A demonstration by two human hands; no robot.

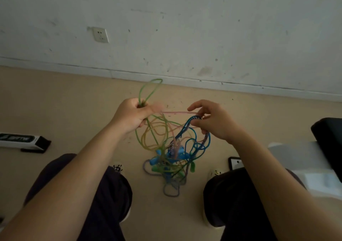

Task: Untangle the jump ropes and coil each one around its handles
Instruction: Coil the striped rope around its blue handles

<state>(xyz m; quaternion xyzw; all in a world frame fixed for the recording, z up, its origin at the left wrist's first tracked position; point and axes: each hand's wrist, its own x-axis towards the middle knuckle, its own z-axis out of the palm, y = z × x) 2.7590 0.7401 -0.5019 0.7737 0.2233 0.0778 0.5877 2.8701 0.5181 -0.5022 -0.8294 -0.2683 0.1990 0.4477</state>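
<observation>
A tangle of jump ropes (pixel 166 148) hangs between my hands, above the floor. My left hand (pixel 132 115) is closed on a green rope (pixel 146 90), whose loop sticks up above the fist. My right hand (pixel 212 120) pinches a blue-and-white braided rope (pixel 185 127) together with a thin blue rope (pixel 196 144). A pinkish strand (pixel 177 113) stretches between both hands. Yellow and orange loops (pixel 155 137) dangle in the middle. Blue handles (pixel 166 157) and green handles (pixel 192 166) sit low in the knot, partly hidden by cords. A braided loop (pixel 171 190) trails lowest.
My knees in dark trousers (pixel 103 194) flank the tangle. A black-and-white box (pixel 22 141) lies on the beige floor at left. At right stand a dark object (pixel 329 140) and white sheets (pixel 305 159). A scuffed white wall with a socket (pixel 100 35) lies ahead.
</observation>
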